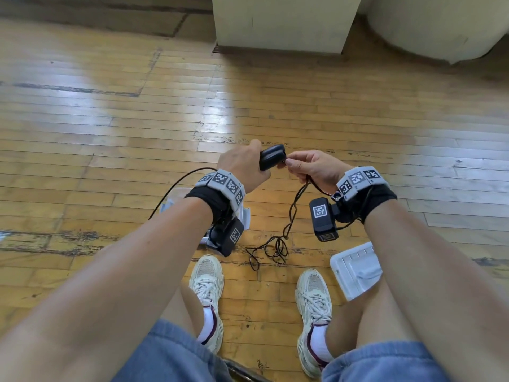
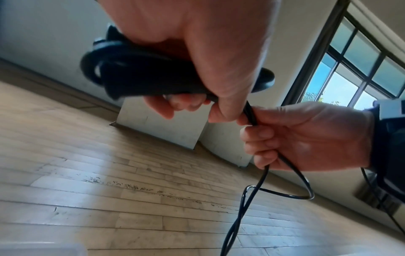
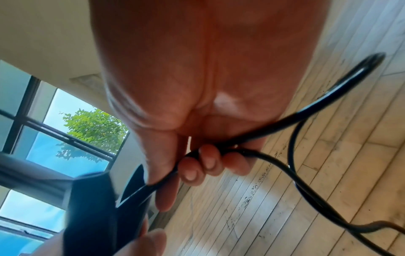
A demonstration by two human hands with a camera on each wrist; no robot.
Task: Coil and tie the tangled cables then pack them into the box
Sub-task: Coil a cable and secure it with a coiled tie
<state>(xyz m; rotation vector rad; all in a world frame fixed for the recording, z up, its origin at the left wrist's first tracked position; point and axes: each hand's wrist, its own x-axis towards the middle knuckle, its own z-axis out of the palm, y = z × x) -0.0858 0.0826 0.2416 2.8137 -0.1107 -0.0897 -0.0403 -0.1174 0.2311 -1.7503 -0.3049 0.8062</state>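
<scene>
Both knees frame slack cable; left hand grips the adapter, right hand pinches cord: wind evenly, keeping tension.

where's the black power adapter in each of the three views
Head: black power adapter at centre, gripped by the left hand.
Left wrist: upper centre-left.
Right wrist: lower left, blurred.
Shared landmark: the black cable leaving it through the right hand.
</scene>
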